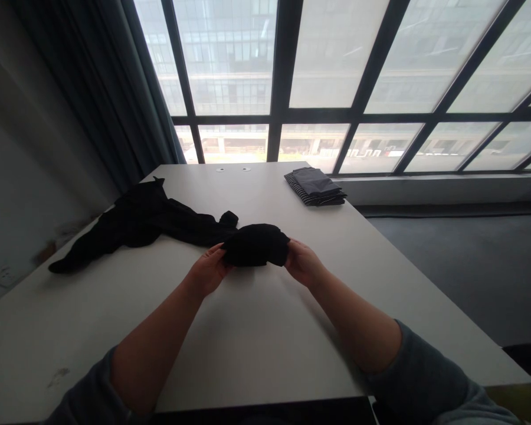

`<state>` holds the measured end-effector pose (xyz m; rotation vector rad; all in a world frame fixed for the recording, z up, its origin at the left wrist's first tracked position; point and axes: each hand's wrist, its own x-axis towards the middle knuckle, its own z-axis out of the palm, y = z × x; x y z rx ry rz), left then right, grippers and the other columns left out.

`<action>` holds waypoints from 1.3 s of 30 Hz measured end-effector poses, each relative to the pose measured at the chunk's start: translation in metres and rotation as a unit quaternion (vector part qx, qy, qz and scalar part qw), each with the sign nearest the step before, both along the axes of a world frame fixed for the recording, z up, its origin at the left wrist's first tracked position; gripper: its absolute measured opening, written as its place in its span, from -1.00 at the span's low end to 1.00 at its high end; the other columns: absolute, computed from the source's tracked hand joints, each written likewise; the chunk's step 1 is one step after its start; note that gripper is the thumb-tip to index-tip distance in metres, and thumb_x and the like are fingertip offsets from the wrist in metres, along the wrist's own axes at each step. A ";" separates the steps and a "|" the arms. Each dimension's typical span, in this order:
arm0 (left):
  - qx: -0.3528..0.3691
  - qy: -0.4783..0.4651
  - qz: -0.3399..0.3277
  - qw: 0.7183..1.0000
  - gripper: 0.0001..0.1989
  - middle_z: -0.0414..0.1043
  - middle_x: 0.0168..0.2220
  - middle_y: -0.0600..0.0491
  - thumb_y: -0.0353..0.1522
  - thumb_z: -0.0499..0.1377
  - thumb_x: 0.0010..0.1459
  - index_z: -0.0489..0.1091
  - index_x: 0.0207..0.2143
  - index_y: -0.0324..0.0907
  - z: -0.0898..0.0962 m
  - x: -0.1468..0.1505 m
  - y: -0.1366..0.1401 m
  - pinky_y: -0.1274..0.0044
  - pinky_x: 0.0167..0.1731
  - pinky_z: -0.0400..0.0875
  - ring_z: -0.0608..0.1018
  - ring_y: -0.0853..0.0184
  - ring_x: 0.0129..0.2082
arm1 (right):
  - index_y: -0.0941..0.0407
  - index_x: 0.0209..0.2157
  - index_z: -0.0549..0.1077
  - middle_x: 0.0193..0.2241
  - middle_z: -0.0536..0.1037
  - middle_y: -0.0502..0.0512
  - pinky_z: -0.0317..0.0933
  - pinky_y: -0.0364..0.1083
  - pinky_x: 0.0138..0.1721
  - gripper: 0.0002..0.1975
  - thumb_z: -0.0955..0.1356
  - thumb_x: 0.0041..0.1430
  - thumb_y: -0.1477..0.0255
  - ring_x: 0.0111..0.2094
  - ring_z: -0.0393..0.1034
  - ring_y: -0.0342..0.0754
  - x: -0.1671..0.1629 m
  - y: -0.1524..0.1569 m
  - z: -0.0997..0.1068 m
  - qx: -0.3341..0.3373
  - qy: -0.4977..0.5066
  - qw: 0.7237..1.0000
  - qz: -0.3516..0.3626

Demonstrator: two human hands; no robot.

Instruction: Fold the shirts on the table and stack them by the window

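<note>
Between my two hands, a folded piece of black cloth (256,245) is held just above the table; its exact kind of garment cannot be made out. My left hand (210,270) pinches its left edge, and my right hand (305,262) grips the right edge, with both thumbs toward me. Behind and to the left, a larger black garment (137,215) lies crumpled, one long part of it reaching toward the held cloth. Whether the two are joined is hidden.
A folded stack of grey and striped clothes (316,186) sits at the table's far right corner. The white table (256,354) ends near a large window (323,59). A dark curtain (115,77) hangs at the left by the wall. Two round white fittings are at the far edge.
</note>
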<state>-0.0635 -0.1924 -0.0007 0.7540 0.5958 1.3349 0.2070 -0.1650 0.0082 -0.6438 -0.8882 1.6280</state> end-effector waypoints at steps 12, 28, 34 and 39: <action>-0.015 -0.063 -0.006 0.998 -0.80 0.64 -0.18 -0.03 -0.28 0.24 0.34 0.57 -0.16 -0.24 0.027 0.000 -0.013 0.46 -0.10 0.57 0.65 0.24 -0.14 | 0.10 -0.26 0.56 -0.28 0.66 0.04 0.45 -0.01 -0.07 -0.84 0.35 0.20 0.37 -0.21 0.55 -0.01 0.003 -0.019 0.020 0.006 0.033 0.990 0.135; 0.017 0.167 0.041 0.985 -0.49 0.39 -0.36 0.16 -0.07 0.43 0.04 0.28 -0.17 -0.11 0.009 0.014 -0.015 0.57 -0.37 0.37 0.45 0.39 -0.40 | 0.00 0.00 0.27 -0.34 0.49 -0.09 0.31 -0.09 -0.35 -0.56 0.41 0.14 0.21 -0.40 0.40 -0.07 -0.004 -0.014 0.003 0.137 -0.390 0.901 -0.132; 0.214 0.505 0.079 0.833 -0.63 0.45 -0.29 0.13 -0.22 0.35 0.16 0.34 -0.04 -0.05 0.013 0.011 -0.027 0.48 -0.30 0.39 0.49 0.30 -0.37 | 0.08 -0.28 0.49 -0.21 0.47 0.11 0.27 -0.08 -0.27 -0.81 0.36 0.16 0.26 -0.25 0.37 -0.02 -0.001 -0.015 0.010 0.292 -0.508 0.779 -0.223; 0.300 0.615 0.194 0.703 -0.93 0.42 -0.11 -0.01 -0.35 0.25 0.15 0.47 -0.27 -0.10 0.010 0.010 -0.022 0.38 -0.09 0.37 0.50 0.17 -0.12 | 0.07 -0.25 0.54 -0.45 0.44 -0.01 0.19 -0.09 -0.31 -0.83 0.34 0.17 0.34 -0.44 0.28 -0.09 -0.001 -0.019 0.012 0.301 -0.526 0.768 -0.209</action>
